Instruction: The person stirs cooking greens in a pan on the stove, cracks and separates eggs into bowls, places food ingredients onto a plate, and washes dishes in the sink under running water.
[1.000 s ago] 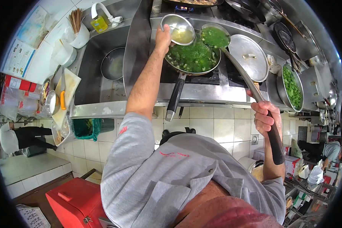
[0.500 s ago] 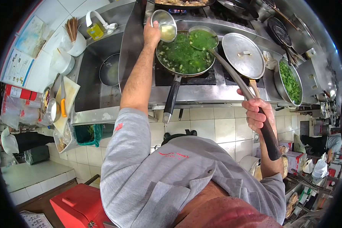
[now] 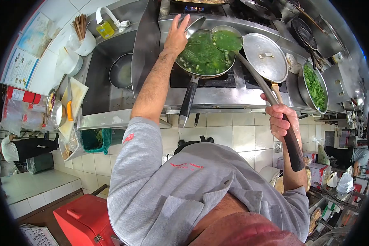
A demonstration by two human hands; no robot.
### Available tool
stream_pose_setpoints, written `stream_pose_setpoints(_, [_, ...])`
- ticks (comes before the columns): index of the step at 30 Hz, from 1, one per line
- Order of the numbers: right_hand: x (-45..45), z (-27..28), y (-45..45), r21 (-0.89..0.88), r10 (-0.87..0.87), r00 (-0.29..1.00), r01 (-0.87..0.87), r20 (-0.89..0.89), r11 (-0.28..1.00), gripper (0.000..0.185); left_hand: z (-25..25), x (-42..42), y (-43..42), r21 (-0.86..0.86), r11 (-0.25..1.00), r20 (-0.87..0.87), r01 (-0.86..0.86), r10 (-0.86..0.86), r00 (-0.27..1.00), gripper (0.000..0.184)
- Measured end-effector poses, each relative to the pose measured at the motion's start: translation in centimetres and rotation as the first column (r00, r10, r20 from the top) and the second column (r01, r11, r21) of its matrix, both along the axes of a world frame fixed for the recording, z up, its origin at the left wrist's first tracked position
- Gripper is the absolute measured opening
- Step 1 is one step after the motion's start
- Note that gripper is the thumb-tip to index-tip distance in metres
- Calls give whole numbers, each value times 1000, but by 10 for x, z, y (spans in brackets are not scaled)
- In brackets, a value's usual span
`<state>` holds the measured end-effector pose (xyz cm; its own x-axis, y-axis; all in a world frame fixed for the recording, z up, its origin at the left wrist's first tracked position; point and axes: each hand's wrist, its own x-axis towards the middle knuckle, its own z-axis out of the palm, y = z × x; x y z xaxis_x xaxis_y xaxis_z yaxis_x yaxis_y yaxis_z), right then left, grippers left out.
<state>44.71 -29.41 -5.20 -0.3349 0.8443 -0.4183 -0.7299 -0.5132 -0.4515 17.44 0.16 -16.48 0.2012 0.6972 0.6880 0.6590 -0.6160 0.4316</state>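
Observation:
My left hand grips a small metal bowl, which is tipped on its side over the left rim of the pan. The pan stands on the stove and holds green liquid with pale bits in it. In my right hand is the dark handle of a long ladle. The ladle's round head, full of green liquid, hangs over the pan's upper right edge. To the right of the pan lies a metal lid.
A bowl of chopped greens stands at the right. The sink, holding a round pan, is at the left, beside a cutting board with an orange-handled knife. Two other people are in the background, at the far left and far right.
The small bowl has gone from nearly level, with pale liquid showing, to tipped on its side over the pan. The ladle stays over the pan's upper right edge.

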Motion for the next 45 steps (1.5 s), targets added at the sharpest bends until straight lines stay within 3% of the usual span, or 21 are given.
stream_pose_setpoints(4, [-11, -2, 6, -13, 11, 997, -10, 73, 1000, 35, 23, -10, -12, 272, 962, -55, -12, 28, 998, 61])
stream_pose_setpoints(6, [-16, -8, 10, -11, 64, 993, -63, 98, 998, 32, 34, -12, -14, 308, 951, 12, -19, 16, 1000, 58])
stream_pose_setpoints(8, [-22, -10, 15, -20, 92, 992, -91, 91, 996, 30, 46, -12, -21, 267, 960, 223, -84, 23, 974, 49])
stream_pose_setpoints(10, [-25, -20, 22, 6, 100, 993, -101, 69, 995, 38, 47, -15, -21, 228, 965, 290, -130, 60, 955, 46])
stream_pose_setpoints(11, [-25, -26, 27, -8, 132, 991, -132, 32, 991, 26, 48, -17, -22, 184, 968, 354, -170, 96, 930, 44])
stream_pose_setpoints(12, [-26, -32, 32, -7, 132, 991, -132, 29, 991, 26, 48, -19, -21, 137, 969, 415, -206, 133, 900, 42])
stream_pose_setpoints(14, [-28, -42, 40, 56, 141, 990, -141, -2, 988, 25, 43, -24, -23, 82, 973, 450, -216, 157, 879, 42])
stream_pose_setpoints(16, [-29, -46, 41, 54, 128, 991, -129, 27, 990, 24, 37, -29, -21, -41, 989, 604, -142, 137, 785, 44])
stream_pose_setpoints(19, [-26, -54, 41, 88, 56, 954, -85, 295, 992, 32, 23, -29, -24, -156, 986, 748, -57, 156, 645, 43])
stream_pose_setpoints(20, [-25, -52, 38, 87, 63, 953, -92, 295, 992, 32, 20, -31, -25, -180, 984, 812, 5, 146, 565, 42])
stream_pose_setpoints(21, [-24, -47, 32, 69, 40, 922, -72, 384, 995, 35, 23, -30, -31, -182, 983, 813, -2, 152, 563, 42])
stream_pose_setpoints(23, [-19, -41, 23, 59, 27, 865, -65, 501, 996, 44, 37, -28, -47, -123, 981, 901, 150, 47, 432, 40])
stream_pose_setpoints(27, [-9, -35, 9, -16, 99, 835, -107, 541, 994, 45, 51, -36, -56, -169, 979, 901, 112, 107, 420, 37])
stream_pose_setpoints(29, [-11, -34, 9, -17, 126, 845, -137, 520, 990, 41, 76, -34, -79, -243, 948, 928, 206, 164, 335, 35])
stream_pose_setpoints(34, [-19, -50, 30, 10, 196, 890, -219, 411, 976, 43, 92, -55, -94, -253, 953, 911, 164, 179, 371, 39])
stream_pose_setpoints(38, [-35, -64, 43, 113, 113, 824, -209, 556, 971, 46, 97, -83, -111, -226, 965, 914, 135, 162, 372, 41])
stream_pose_setpoints(41, [-40, -74, 41, 214, -66, 398, -339, 915, 916, 63, 94, -121, -116, -192, 965, 938, 176, 127, 324, 42])
stream_pose_setpoints(42, [-38, -79, 39, 215, -73, 396, -328, 916, 920, 63, 91, -137, -114, -180, 967, 939, 178, 116, 322, 45])
stream_pose_setpoints(44, [-40, -89, 32, 197, -180, 80, -339, 980, 920, 62, 83, -171, -110, -200, 962, 941, 187, 136, 311, 48])
stream_pose_setpoints(45, [-50, -77, 28, 93, -121, -61, -348, 991, 933, 66, 78, -186, -108, -227, 958, 943, 178, 170, 286, 50])
